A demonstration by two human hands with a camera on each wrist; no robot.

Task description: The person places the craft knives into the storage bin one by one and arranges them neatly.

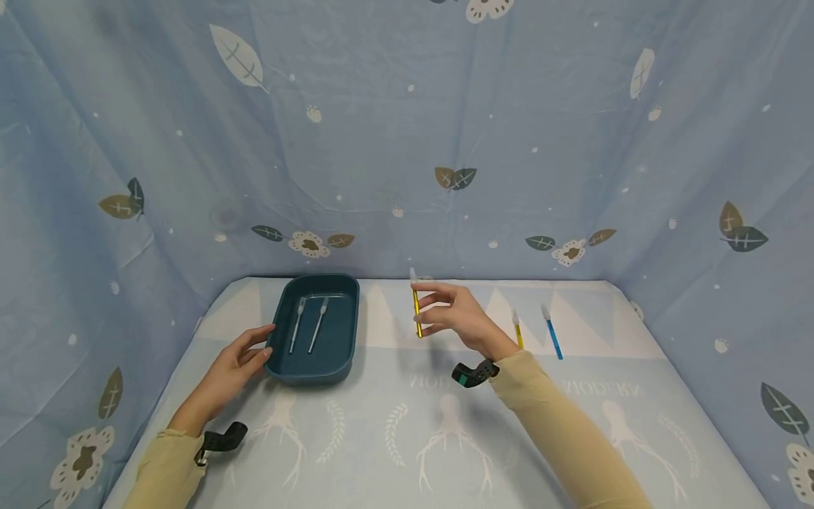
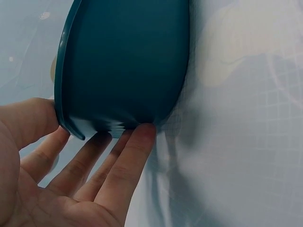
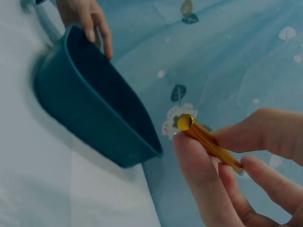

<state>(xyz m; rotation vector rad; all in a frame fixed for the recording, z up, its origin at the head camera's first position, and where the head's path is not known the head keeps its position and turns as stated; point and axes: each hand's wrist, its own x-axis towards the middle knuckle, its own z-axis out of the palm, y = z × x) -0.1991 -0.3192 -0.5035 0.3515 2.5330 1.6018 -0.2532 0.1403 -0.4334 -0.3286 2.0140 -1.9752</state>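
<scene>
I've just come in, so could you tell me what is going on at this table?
A person's left hand rests against the rim of a dark teal tray that holds two white swabs. The right hand pinches a yellow swab upright above the table. Another yellow swab and a blue swab lie to the right.

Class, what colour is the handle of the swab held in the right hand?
Yellow: the swab in the right hand shows best in the head view.
</scene>
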